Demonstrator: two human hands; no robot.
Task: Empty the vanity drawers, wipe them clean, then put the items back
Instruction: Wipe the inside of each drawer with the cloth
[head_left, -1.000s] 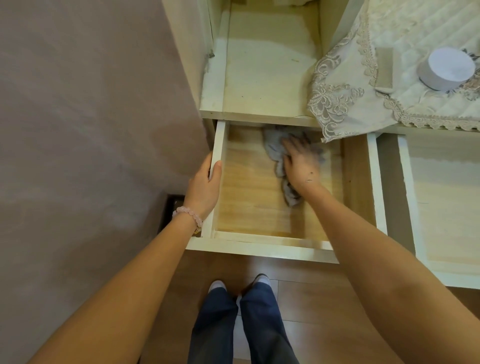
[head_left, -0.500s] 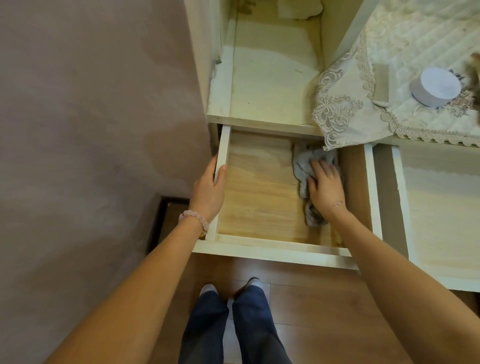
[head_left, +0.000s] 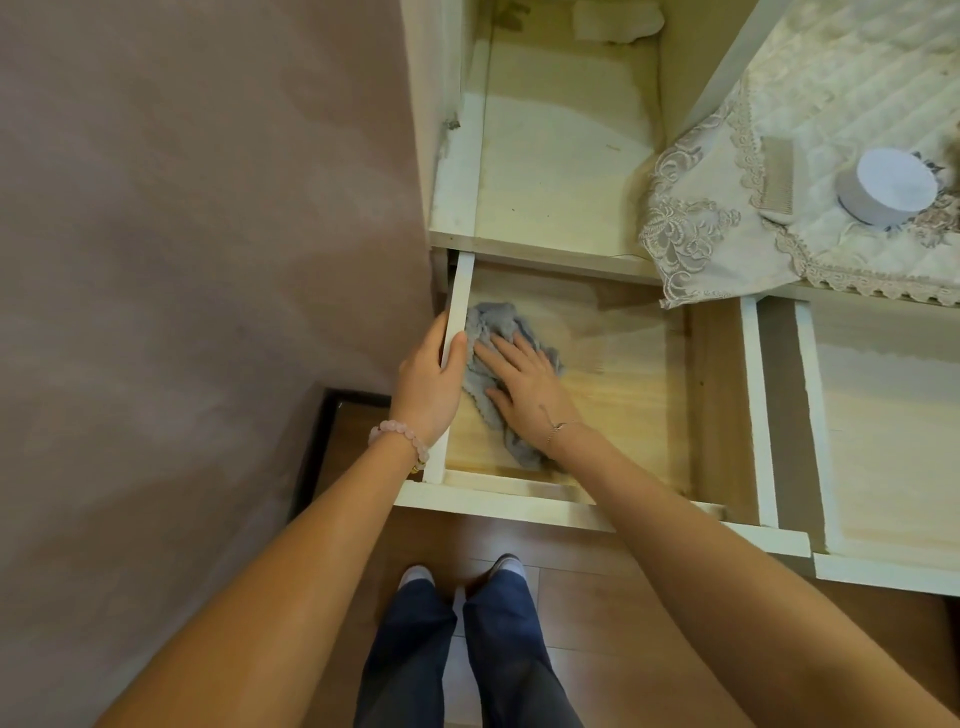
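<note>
Grey cloth (head_left: 491, 338), pale wood drawer (head_left: 623, 395), cream lace-patterned runner (head_left: 691, 234), pink bead bracelet (head_left: 397, 434).

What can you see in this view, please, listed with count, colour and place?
left drawer: one, pale wood with white rim, pulled open, centre
right drawer: one, same colours, open beside it
cloth: one, grey, inside left drawer by its left wall
open compartment: one, pale wood, above left drawer
lace cover: one, cream, upper right, corner hanging over left drawer
comb: one, beige, on lace cover
round container: one, whitish, on lace cover, right of comb
wall: one, mauve, left
floor: one, brown wood, below drawers
bead bracelet: one, pink, left wrist
legs: two, dark blue trousers, bottom centre
left grip: one, bare hand, holds left drawer's left wall
right grip: one, bare hand, presses flat on cloth
</note>
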